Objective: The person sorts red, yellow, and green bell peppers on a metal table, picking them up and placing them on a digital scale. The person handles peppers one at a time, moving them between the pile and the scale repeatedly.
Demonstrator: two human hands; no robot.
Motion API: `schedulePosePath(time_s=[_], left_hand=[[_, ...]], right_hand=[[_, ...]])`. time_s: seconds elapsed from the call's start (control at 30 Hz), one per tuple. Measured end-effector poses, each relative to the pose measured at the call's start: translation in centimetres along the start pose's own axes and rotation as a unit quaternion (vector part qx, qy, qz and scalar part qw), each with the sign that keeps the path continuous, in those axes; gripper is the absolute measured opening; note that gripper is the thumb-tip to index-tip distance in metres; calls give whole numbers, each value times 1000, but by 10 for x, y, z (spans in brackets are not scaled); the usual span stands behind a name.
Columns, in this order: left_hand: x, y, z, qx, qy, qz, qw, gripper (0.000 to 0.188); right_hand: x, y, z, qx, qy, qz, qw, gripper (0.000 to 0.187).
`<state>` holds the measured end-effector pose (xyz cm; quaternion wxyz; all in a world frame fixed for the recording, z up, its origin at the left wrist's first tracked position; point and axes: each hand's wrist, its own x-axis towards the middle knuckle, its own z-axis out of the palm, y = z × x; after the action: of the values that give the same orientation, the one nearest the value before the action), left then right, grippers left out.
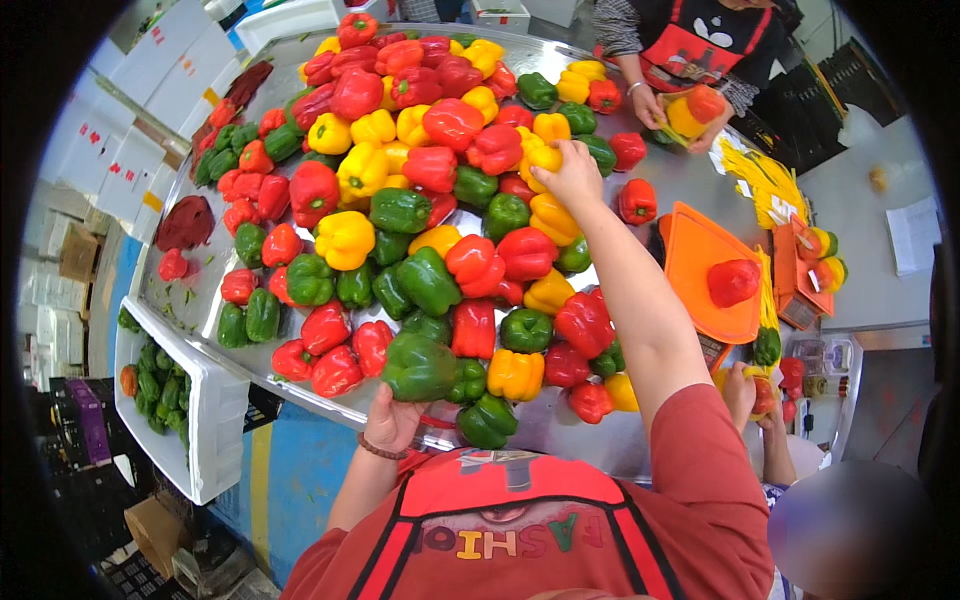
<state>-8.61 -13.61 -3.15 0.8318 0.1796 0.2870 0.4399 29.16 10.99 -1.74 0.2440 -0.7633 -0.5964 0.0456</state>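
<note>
A large heap of red, yellow and green bell peppers covers the metal table [600, 440] in front of me. At its near edge my left hand [390, 422] is closed on a green bell pepper [418, 367], holding it from below. My right arm stretches out over the right side of the heap. There my right hand [573, 175] grips a yellow bell pepper [540, 153], its fingers curled over the pepper's right side. Just below that hand lies another yellow pepper [554, 219]. Right of it, apart from the heap, sits a red pepper [637, 201].
An orange tray [688, 262] with one red pepper stands right of my arm. Across the table a person in a red apron [700, 50] holds peppers in yellow packaging. Yellow net bags [765, 185] lie nearby. A white foam box [222, 425] of green peppers stands at the left.
</note>
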Motion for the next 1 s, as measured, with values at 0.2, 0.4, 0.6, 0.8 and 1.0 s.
schedulePosePath(time_s=[0.2, 0.4, 0.6, 0.8, 1.0], left_hand=[[3, -3, 7, -8, -22, -4, 1000, 81], [4, -8, 11, 13, -42, -19, 999, 80], [6, -20, 22, 22, -55, -34, 998, 78], [-8, -25, 20, 22, -65, -36, 997, 76], [-12, -27, 22, 36, -58, -37, 997, 74]], right_hand=[[-42, 68, -47, 366, 148, 76, 916, 50], [-149, 145, -119, 456, 308, 162, 819, 44], [-173, 175, -124, 192, 302, 167, 919, 44], [-194, 141, -150, 16, 358, 102, 928, 37], [-275, 78, -128, 195, 228, 71, 951, 31]])
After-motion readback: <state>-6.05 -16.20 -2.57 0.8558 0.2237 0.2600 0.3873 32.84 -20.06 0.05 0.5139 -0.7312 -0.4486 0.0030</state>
